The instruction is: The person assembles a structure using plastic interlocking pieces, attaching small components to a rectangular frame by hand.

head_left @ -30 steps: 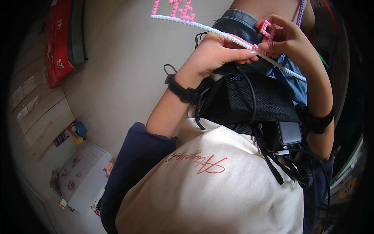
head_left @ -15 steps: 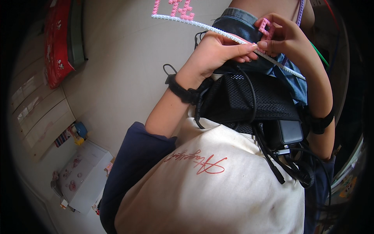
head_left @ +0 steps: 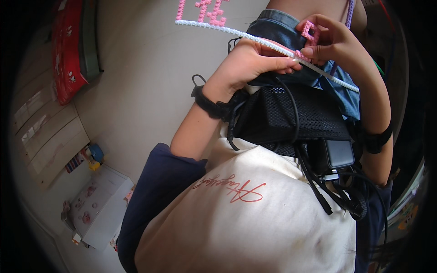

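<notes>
A long white beaded strip (head_left: 236,32) slants across the top of the view, its left end higher than its right. Pink beaded figures (head_left: 214,13) stand along its far left part and are cut off by the upper edge. My left hand (head_left: 257,61) pinches the strip near its middle between thumb and fingers. A small pink looped beaded piece (head_left: 310,34) is in my right hand (head_left: 331,41), whose thumb and fingers close on it. Its lower end meets the strip beside my left thumb; whether the two are joined I cannot tell.
A black mesh pouch (head_left: 291,109) with cables and a dark box-shaped device (head_left: 339,154) lies at my waist. Purple cord (head_left: 350,13) and green cord (head_left: 375,66) hang at the right. Far left are a red bag (head_left: 68,59) and a whitish box (head_left: 98,200).
The strip's left end and its pink figures have dipped slightly. Both hands keep nearly the same place and grip, with the right thumb shifted a little off the left one.
</notes>
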Demonstrator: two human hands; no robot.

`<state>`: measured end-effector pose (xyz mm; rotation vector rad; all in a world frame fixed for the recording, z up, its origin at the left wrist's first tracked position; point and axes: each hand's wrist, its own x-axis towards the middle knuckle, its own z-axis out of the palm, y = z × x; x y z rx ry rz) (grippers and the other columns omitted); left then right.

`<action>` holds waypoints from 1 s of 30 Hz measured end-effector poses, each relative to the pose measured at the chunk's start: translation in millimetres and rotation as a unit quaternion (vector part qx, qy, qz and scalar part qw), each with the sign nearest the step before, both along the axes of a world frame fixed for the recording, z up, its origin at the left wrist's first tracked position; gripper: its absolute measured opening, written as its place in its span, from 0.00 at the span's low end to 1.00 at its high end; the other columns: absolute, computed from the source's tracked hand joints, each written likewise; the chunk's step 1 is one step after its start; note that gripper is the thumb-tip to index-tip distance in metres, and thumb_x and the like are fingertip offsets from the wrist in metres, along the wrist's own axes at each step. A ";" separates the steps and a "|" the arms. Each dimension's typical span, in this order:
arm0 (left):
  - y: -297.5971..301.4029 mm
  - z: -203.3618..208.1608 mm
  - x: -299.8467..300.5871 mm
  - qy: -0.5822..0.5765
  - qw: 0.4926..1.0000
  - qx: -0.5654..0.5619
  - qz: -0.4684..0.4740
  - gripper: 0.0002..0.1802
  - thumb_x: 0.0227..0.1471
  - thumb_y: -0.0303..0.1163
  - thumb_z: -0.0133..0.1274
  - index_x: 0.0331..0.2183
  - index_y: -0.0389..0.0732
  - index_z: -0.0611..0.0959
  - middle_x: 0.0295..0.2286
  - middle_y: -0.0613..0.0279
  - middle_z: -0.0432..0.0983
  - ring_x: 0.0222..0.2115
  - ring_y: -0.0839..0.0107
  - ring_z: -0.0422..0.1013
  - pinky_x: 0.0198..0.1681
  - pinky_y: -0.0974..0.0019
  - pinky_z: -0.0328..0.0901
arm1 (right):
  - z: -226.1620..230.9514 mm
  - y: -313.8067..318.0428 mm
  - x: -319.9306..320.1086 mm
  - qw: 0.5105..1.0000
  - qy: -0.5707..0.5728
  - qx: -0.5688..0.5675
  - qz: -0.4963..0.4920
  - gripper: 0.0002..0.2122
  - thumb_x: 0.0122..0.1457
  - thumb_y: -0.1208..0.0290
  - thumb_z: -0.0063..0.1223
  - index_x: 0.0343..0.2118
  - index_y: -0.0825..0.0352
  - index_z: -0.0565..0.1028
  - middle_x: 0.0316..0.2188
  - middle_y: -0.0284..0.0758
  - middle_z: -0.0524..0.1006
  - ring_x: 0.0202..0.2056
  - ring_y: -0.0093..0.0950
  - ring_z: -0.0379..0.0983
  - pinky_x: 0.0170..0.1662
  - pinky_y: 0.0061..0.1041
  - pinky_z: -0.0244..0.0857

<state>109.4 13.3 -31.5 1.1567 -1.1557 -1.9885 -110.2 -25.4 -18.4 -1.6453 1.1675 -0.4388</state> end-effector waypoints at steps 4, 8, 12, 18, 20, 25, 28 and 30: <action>0.7 -2.6 -0.1 0.001 1.000 0.001 0.003 0.11 0.48 0.26 0.58 0.36 0.31 0.83 0.29 0.55 0.81 0.29 0.74 0.76 0.36 0.75 0.71 | 0.3 -0.6 1.9 1.000 -0.001 -0.002 0.003 0.26 0.46 0.70 0.66 0.50 0.62 0.69 0.24 0.34 0.76 0.27 0.21 0.75 0.30 0.18 0.69; -4.1 2.8 9.4 0.004 1.000 -0.004 0.002 0.10 0.49 0.25 0.58 0.35 0.31 0.83 0.29 0.55 0.81 0.29 0.74 0.76 0.35 0.75 0.71 | 3.4 -3.3 9.9 1.000 -0.002 -0.004 0.002 0.26 0.46 0.70 0.66 0.50 0.62 0.69 0.24 0.34 0.76 0.27 0.21 0.75 0.30 0.18 0.69; -3.8 4.3 11.0 0.005 1.000 -0.022 0.004 0.11 0.49 0.26 0.58 0.35 0.31 0.82 0.28 0.55 0.80 0.29 0.74 0.76 0.35 0.75 0.71 | 3.3 -4.7 13.1 1.000 0.000 -0.003 0.001 0.26 0.46 0.70 0.66 0.50 0.62 0.69 0.24 0.34 0.76 0.27 0.21 0.75 0.30 0.18 0.69; -3.5 8.3 10.4 -0.012 1.000 -0.006 0.023 0.11 0.50 0.30 0.58 0.34 0.32 0.83 0.28 0.55 0.80 0.28 0.74 0.76 0.34 0.77 0.71 | 4.1 -4.3 14.8 1.000 0.000 -0.004 -0.001 0.26 0.46 0.71 0.65 0.50 0.62 0.69 0.24 0.34 0.76 0.27 0.21 0.75 0.30 0.18 0.69; -2.7 2.7 10.6 -0.014 1.000 -0.017 0.021 0.12 0.52 0.33 0.56 0.35 0.34 0.83 0.29 0.55 0.81 0.28 0.74 0.77 0.34 0.77 0.70 | 4.2 -4.3 13.9 1.000 -0.001 -0.004 -0.001 0.26 0.47 0.71 0.65 0.50 0.62 0.69 0.24 0.34 0.76 0.27 0.21 0.74 0.30 0.18 0.69; -2.7 0.6 10.6 -0.021 0.999 -0.028 0.021 0.14 0.54 0.37 0.55 0.35 0.36 0.84 0.29 0.56 0.81 0.29 0.75 0.77 0.33 0.79 0.70 | 5.2 -0.8 12.4 1.000 0.000 -0.005 -0.005 0.26 0.47 0.71 0.65 0.50 0.62 0.69 0.24 0.34 0.76 0.27 0.21 0.74 0.30 0.18 0.69; -1.2 0.7 9.0 -0.020 0.999 -0.025 0.024 0.14 0.54 0.37 0.55 0.35 0.36 0.84 0.29 0.56 0.81 0.29 0.76 0.77 0.33 0.79 0.70 | 4.6 -0.5 11.5 1.000 0.001 -0.005 -0.004 0.26 0.47 0.71 0.65 0.50 0.62 0.69 0.24 0.34 0.76 0.27 0.21 0.74 0.30 0.18 0.68; -1.5 0.2 8.6 -0.011 0.999 -0.027 0.022 0.14 0.54 0.37 0.55 0.36 0.36 0.84 0.29 0.56 0.81 0.29 0.76 0.77 0.33 0.79 0.70 | 5.3 -0.4 11.5 1.000 -0.001 -0.005 -0.004 0.26 0.47 0.71 0.65 0.50 0.61 0.69 0.24 0.34 0.76 0.27 0.21 0.74 0.30 0.18 0.68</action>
